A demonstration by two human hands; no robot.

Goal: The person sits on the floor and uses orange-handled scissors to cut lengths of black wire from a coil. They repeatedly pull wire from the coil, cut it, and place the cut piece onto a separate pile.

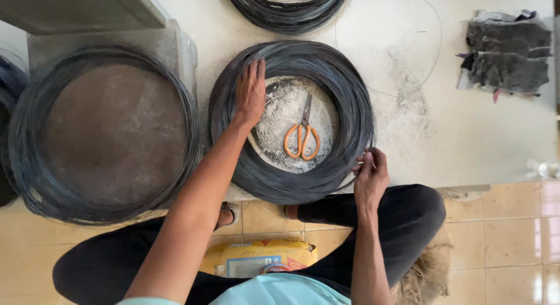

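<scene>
Wire coil point(291, 165), dark and thick, lying flat at the middle of the pale tabletop point(466, 141). Left hand point(251, 95) spread open, palm pressed down on the coil's rim at ten o'clock, pinning it. Right hand point(370, 173) closed at four o'clock, fingertips pinching what looks like a loose strand on the outer edge. Looks like the strand-finding step: one end being teased free while the bundle is held still. Next move would call for a steady pull outward with the left palm kept firm, or loops could spring. Orange-handled scissors point(302, 136) resting inside the ring. Bigger coil point(102, 136) at nine o'clock, another coil point(289, 7) at twelve, dark rag pile point(507, 57) at two.
</scene>
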